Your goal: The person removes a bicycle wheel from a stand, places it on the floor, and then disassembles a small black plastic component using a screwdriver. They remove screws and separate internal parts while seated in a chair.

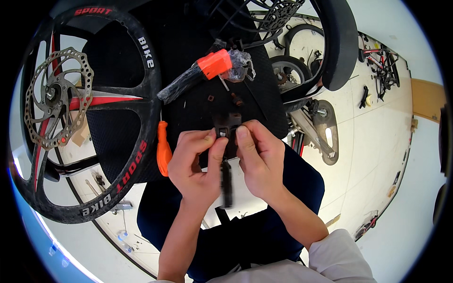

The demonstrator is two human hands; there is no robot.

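Over the front of a black padded surface (188,118), both my hands grip a small dark part (228,120), blurred and partly covered by fingers. My left hand (194,162) pinches it from the left, with thumb and index finger beside a small pale square spot. From the right, my right hand (260,160) presses thumb and bent index finger on it. A narrow black piece (227,184) hangs below between the hands; I cannot tell whether it joins the part. To the left lies an orange-handled tool (163,148), and just beyond the part is a small brownish piece (237,99).
A black bicycle wheel (153,89) with a perforated brake disc (33,101) fills the left. Farther back lies a plastic-wrapped black item with an orange band (214,64). A black wire basket (278,16) stands beyond. Bicycle parts (384,70) lie on the pale floor at right.
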